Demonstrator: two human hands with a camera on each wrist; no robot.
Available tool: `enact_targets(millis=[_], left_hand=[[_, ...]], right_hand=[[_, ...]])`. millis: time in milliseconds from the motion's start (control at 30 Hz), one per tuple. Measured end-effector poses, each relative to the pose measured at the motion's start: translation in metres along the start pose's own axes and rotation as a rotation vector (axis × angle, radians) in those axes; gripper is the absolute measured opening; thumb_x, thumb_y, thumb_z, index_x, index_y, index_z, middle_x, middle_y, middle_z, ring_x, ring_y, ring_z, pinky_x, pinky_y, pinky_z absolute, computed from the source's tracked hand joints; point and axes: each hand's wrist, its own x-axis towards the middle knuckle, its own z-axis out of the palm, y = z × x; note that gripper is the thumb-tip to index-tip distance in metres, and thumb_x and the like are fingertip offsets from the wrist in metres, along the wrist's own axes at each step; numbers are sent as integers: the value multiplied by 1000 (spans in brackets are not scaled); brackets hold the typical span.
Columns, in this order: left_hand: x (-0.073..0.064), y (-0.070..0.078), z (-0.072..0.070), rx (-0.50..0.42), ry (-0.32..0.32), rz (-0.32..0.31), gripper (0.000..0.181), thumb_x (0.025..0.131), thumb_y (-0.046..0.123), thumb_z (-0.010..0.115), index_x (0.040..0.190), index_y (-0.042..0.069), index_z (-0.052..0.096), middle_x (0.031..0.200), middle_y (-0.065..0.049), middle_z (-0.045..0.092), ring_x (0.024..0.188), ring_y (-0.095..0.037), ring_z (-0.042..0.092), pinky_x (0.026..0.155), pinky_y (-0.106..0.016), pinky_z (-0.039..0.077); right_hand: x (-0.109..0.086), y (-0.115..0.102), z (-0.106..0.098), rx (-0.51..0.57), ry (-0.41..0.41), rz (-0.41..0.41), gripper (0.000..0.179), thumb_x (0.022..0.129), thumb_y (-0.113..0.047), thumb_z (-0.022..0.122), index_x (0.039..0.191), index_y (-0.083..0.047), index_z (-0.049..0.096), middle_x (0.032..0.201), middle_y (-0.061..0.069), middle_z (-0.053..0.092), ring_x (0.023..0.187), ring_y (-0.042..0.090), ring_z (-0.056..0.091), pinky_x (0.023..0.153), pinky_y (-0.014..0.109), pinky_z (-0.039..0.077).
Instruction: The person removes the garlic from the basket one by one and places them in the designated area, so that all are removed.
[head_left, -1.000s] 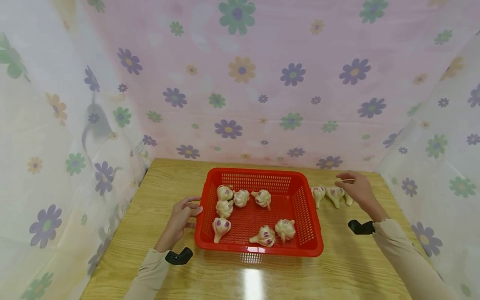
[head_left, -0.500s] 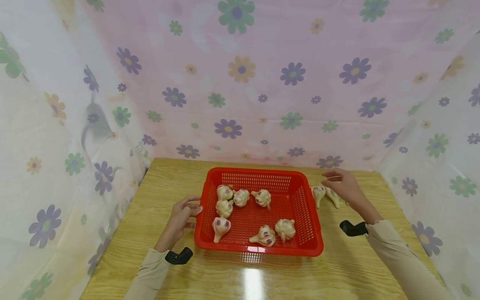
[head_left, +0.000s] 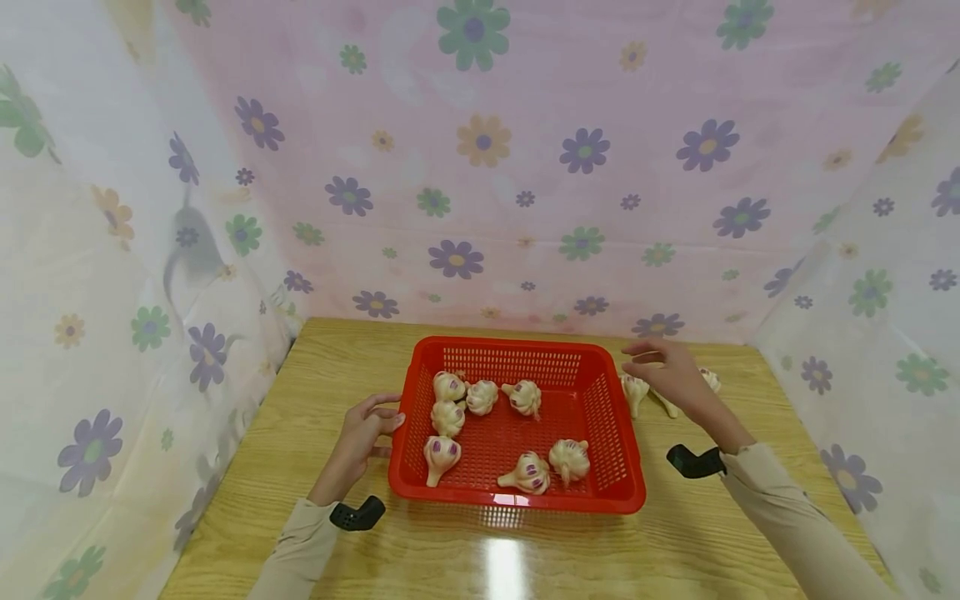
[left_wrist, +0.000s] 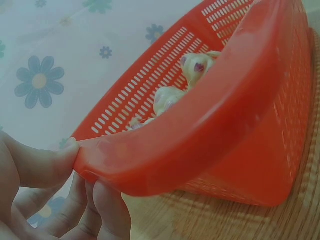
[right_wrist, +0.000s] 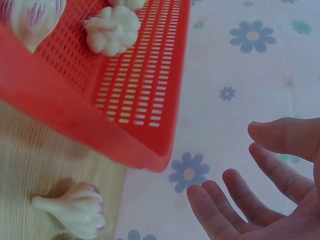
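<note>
A red plastic basket with slotted sides stands on the table, several garlic bulbs lying inside it. At its left side my left hand pinches the rim, thumb over the lip and fingers beneath, as the left wrist view shows at close range. My right hand hovers past the basket's right end, fingers loosely bent and nothing between them. Below and around that hand are a garlic bulb close to the basket wall, a partly hidden bulb, and another bulb farther right.
The wooden table backs onto a flower-printed curtain, which also hangs at both sides. The basket takes up the middle of the table. A light glare shows on the wood in front of it.
My right hand has moved left over the loose garlic bulbs toward the basket, uncovering the rightmost one. The left hand and the basket stay where they were.
</note>
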Motion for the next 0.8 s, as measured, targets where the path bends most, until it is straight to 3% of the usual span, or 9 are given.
enact_targets(millis=[467,800], left_hand=[[0,-2,-1,-3,6,0,41,83,8,65,123,12,59,103,-13,63,76,-24,63,57,-40,55],[0,-2,0,-6,4,0,40,84,8,65,123,12,59,101,-12,63,75,-23,63,56,-40,55]], right_hand=[[2,-26,11,22,-64,-28,35,93,-27,62,118,-4,58,121,21,56,112,39,53,85,56,45],[10,-36,28,93,-92,-62,26,91,-21,64,112,-5,61,114,15,58,103,34,56,81,44,50]])
